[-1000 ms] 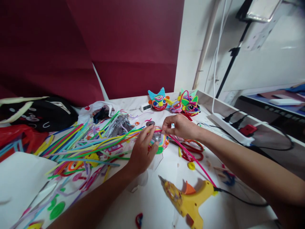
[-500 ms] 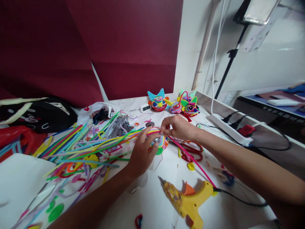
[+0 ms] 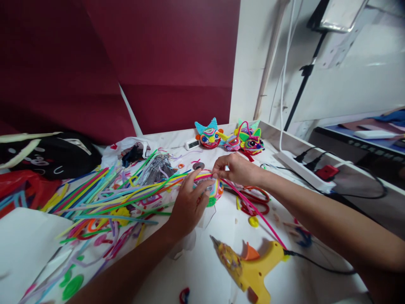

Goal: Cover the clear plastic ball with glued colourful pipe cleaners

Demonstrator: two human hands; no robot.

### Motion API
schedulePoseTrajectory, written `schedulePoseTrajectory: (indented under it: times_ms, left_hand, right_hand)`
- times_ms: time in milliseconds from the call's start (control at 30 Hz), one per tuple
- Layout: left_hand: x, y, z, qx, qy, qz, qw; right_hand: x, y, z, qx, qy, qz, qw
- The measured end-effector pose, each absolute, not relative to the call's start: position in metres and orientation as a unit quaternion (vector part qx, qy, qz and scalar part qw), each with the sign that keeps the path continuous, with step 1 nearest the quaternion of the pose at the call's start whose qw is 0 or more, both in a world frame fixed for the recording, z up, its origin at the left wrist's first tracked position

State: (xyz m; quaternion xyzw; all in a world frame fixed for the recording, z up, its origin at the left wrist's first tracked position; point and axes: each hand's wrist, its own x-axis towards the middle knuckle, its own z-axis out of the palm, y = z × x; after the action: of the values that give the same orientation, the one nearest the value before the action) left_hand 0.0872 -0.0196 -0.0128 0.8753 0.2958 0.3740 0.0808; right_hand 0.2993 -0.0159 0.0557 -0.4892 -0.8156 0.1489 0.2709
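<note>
Between my hands sits a round, multicoloured craft piece (image 3: pixel 217 191) wrapped in pipe cleaners, with loose strands trailing off to the left. My left hand (image 3: pixel 191 196) grips its near left side, fingers curled over the top. At its upper edge my right hand (image 3: pixel 234 169) pinches a pink pipe cleaner (image 3: pixel 249 206), whose long end runs down to the right. Part of the piece is hidden behind my left fingers. A yellow hot glue gun (image 3: pixel 249 268) lies in front, its nozzle toward the upper left.
Red-handled scissors (image 3: pixel 256 198) lie right of the piece. Loose pipe cleaners (image 3: pixel 104 202) spread over the left side. Finished animal-like crafts (image 3: pixel 209 136) stand at the back beside a small white digital display (image 3: pixel 191 144). A power strip (image 3: pixel 305 172) with cables runs along the right edge.
The left fingers have shifted slightly over the craft piece. My right hand keeps its pinch at nearly the same spot, and the view has moved a little.
</note>
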Motion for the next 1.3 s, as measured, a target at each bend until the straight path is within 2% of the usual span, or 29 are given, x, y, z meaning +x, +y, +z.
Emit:
schedulePoseTrajectory:
  times_ms: [433,667,833,1100,1300]
  left_hand:
    - [0.086,-0.020,-0.014,0.878,0.294,0.373,0.065]
    - [0.085,-0.020,-0.013,0.879,0.296,0.365,0.083]
    - [0.086,-0.018,-0.014,0.880,0.284,0.372,0.084]
    - [0.088,-0.019,-0.012,0.878,0.282,0.378,0.087]
    - [0.085,-0.018,-0.015,0.878,0.279,0.380,0.081]
  right_hand:
    - [0.323,-0.044,0.064,-0.499,-0.794,0.145,0.315]
    - [0.326,-0.133,0.057,-0.470,-0.817,0.191,0.274]
    - [0.322,-0.186,0.041,-0.450,-0.835,0.250,0.194]
    - [0.305,-0.203,0.001,-0.441,-0.887,0.090,0.102]
    - [0.292,-0.198,-0.004,-0.429,-0.900,-0.012,0.076]
